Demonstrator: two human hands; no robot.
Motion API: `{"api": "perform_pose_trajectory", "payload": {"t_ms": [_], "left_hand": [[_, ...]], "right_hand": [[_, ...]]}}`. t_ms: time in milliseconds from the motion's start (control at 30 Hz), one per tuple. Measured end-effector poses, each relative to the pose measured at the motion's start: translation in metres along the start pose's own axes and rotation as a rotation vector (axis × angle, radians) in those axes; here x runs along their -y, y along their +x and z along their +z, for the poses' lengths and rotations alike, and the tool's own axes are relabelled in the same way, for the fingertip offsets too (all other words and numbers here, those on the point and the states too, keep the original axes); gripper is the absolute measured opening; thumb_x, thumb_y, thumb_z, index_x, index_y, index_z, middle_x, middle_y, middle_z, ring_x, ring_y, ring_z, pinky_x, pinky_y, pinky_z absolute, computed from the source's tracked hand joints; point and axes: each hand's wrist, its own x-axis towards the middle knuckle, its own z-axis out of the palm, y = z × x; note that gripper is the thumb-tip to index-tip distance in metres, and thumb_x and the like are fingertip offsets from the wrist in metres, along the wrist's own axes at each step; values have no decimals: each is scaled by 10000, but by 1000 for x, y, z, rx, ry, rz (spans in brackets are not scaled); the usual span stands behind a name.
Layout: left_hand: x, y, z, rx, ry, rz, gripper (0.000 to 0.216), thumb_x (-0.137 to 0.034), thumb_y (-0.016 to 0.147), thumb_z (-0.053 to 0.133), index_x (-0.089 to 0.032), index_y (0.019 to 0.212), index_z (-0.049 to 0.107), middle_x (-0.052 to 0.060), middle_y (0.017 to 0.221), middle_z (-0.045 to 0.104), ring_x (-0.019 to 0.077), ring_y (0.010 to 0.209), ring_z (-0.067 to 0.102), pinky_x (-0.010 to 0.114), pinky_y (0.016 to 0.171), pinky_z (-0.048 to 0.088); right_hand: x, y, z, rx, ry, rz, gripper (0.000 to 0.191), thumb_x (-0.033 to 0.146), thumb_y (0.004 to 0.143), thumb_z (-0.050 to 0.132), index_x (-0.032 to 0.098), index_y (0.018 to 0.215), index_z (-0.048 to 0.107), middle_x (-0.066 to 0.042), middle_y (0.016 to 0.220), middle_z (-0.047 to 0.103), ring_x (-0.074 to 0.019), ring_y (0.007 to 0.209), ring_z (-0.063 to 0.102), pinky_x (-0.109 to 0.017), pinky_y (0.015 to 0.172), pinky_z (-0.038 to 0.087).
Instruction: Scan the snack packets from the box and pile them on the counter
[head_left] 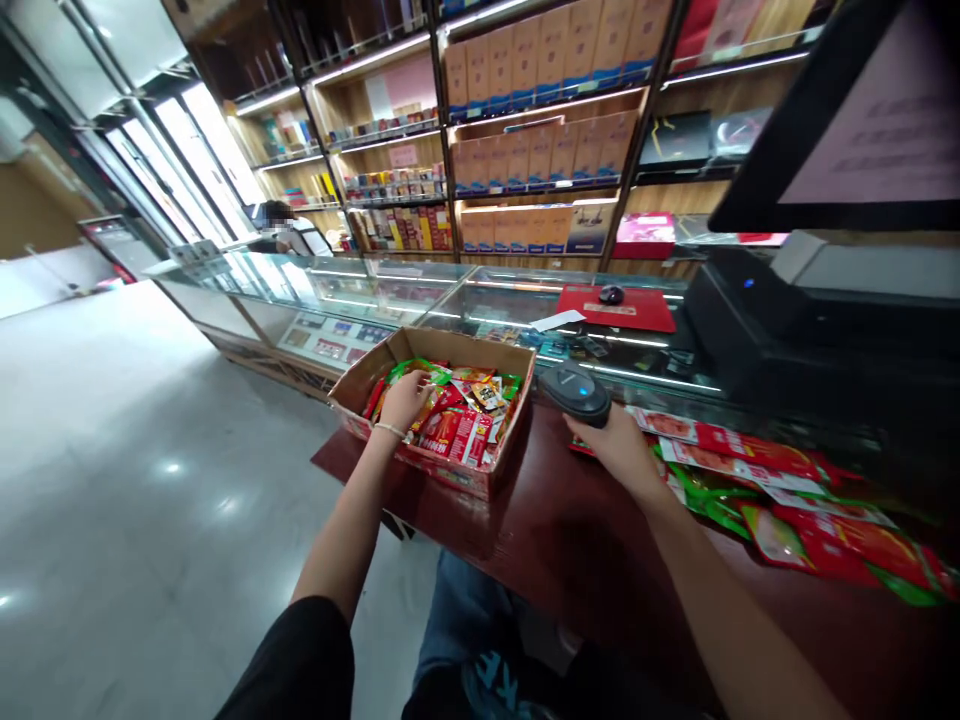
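Dark red table (pixel 532 540) in front of me; on it the cardboard box (pixel 450 480), well filled with boxed packets (pixel 450 425); to its right a spread of loose packets (pixel 757 445), red and green, overlapping; judged partway along: a good number lie outside the box, many more remain inside; my left hand (pixel 405 402) is in the box, fingers bent over the packets, cannot tell whether they pinch one; my right hand (pixel 619 450) is clenched round the scanner (pixel 574 392), blue light showing, between box and spread; writing, largest first: the screen (pixel 877 140) has dark lines of text, too blurred to read; turquoise letters (pixel 495 680) on the black clothing at my lap, perhaps "KE"; packet print and white label panels illegible; scanner mark too small to read
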Motion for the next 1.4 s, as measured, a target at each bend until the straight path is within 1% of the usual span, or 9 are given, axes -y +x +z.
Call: {"api": "perform_pose_trajectory", "payload": {"t_ms": [233,333,433,533,633,733,1000,1200,1400], "left_hand": [[17,-8,16,293,290,-79,865,-441,649,798,-141,1391,468,242,1327,537,394,1240,500,465,995,413],[15,-7,15,350,282,-118,699,-312,665,778,-168,1311,553,216,1214,618,375,1150,568,439,940,440],[13,-2,10,189,152,-158,361,-222,822,580,-186,1176,643,152,1047,693,295,1002,641,373,870,459],[5,5,6,-4,-310,-183,253,-260,843,553,-157,1041,672,90,921,707,226,854,647,309,771,478],[-19,8,6,141,-903,-190,283,-326,761,685,-122,956,661,40,789,686,156,687,617,249,658,479],[-58,12,9,345,-1258,-196,334,-301,710,767,-117,965,656,45,815,700,136,675,636,244,676,505],[-166,37,41,619,-1521,-245,202,-137,775,710,-122,971,667,62,817,726,146,678,688,251,679,557],[-213,54,84,546,-1713,-477,256,-59,818,633,-115,1066,660,91,975,747,169,845,722,303,853,585],[-204,61,111,433,-1751,-458,321,-105,856,630,-147,1174,625,73,1057,734,152,921,711,286,892,575]], "right_hand": [[23,20,29,140,-7,-23,378,417,775,660,153,1042,705,-75,735,741,-301,802,705,-357,664,525],[21,20,28,168,-11,-22,380,412,775,662,153,1050,705,-78,744,743,-300,800,707,-357,664,528],[13,20,21,175,-22,-32,369,415,772,666,147,1023,704,-106,840,758,-308,842,707,-373,693,532],[4,17,12,149,-1,-57,358,409,753,679,153,1001,707,-119,953,759,-311,892,700,-396,752,531],[-2,12,1,156,43,-16,297,416,751,685,167,911,712,-90,794,752,-275,750,696,-367,674,532],[-6,4,-14,185,120,56,241,422,777,670,182,796,688,-57,642,707,-229,605,661,-327,579,514],[-15,-14,-66,152,125,75,220,422,800,665,209,838,702,-38,653,710,-230,597,660,-352,601,534],[-25,-20,-90,38,97,86,381,396,762,691,212,1096,698,-58,830,756,-282,781,707,-371,659,565],[-45,-25,-91,45,73,74,484,371,780,693,212,1231,614,-60,898,755,-291,901,704,-393,725,569]]}}
